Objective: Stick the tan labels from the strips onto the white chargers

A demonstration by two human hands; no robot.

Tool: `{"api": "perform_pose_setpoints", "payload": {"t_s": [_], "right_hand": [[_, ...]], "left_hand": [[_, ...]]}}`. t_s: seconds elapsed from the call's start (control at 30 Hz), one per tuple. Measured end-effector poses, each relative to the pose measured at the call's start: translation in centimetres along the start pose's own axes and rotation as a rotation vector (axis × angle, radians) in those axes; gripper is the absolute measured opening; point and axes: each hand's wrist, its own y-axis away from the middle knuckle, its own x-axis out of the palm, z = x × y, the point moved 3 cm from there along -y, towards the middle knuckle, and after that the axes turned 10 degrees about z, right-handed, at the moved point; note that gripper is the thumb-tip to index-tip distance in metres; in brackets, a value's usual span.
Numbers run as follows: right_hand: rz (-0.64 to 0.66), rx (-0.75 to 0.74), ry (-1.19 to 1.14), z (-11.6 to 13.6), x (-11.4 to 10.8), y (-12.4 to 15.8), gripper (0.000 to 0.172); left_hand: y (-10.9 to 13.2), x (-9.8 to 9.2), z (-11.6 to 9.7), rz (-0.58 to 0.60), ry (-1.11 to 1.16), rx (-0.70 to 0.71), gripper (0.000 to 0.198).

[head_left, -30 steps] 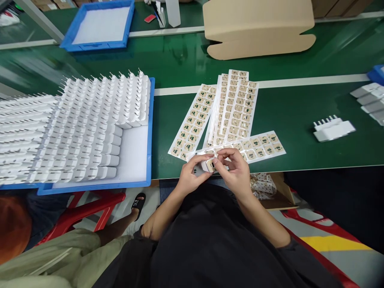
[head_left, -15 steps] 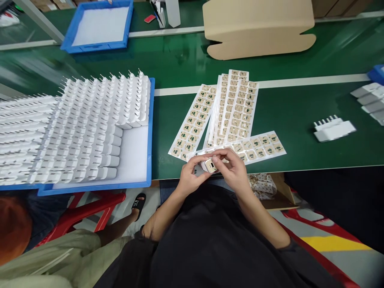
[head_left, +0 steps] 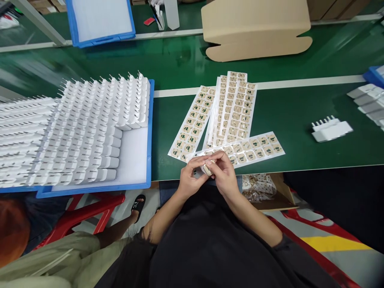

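Observation:
Near the table's front edge my left hand (head_left: 192, 175) is closed around a small white plug charger (head_left: 207, 169), whose tan-coloured end faces up. My right hand (head_left: 224, 173) is closed at the charger's other side, its thumb pressed on the tan face. That thumb hides part of the face. Just beyond my hands lies a sheet of tan stickers (head_left: 259, 146) with dark cut-outs, slanting to the right. More sticker sheets (head_left: 231, 108) overlap behind it, and a separate sheet (head_left: 193, 120) lies to their left.
On the left, a blue tray (head_left: 149, 160) holds rows of white chargers (head_left: 90, 124), pins up. Several chargers (head_left: 332, 130) stand together at the right. A cardboard piece (head_left: 258, 32) and another blue tray (head_left: 103, 22) are at the back. An open box (head_left: 282, 192) sits below the edge.
My right hand has moved left, and its thumb now presses over the charger's tan face. The blue tray at the back has shifted away and slightly right.

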Motion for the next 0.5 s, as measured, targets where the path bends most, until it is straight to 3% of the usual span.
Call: {"api": "perform_pose_setpoints", "payload": {"t_s": [0.2,0.33,0.5], "right_hand": [[0.119,0.068,-0.089,-0.36,-0.52,0.15,0.02],[0.205,-0.003,0.011,-0.18,-0.84,0.38,0.034],[0.142,-0.114,0.077,-0.14,-0.16,0.18,0.033]], "left_hand": [[0.3,-0.16,0.68,-0.073,0.108,-0.031,0.046],[0.2,-0.17,0.72,-0.129,0.137,-0.025,0.041],[0.12,0.02,0.45,-0.088,0.065,-0.016,0.034]]}}
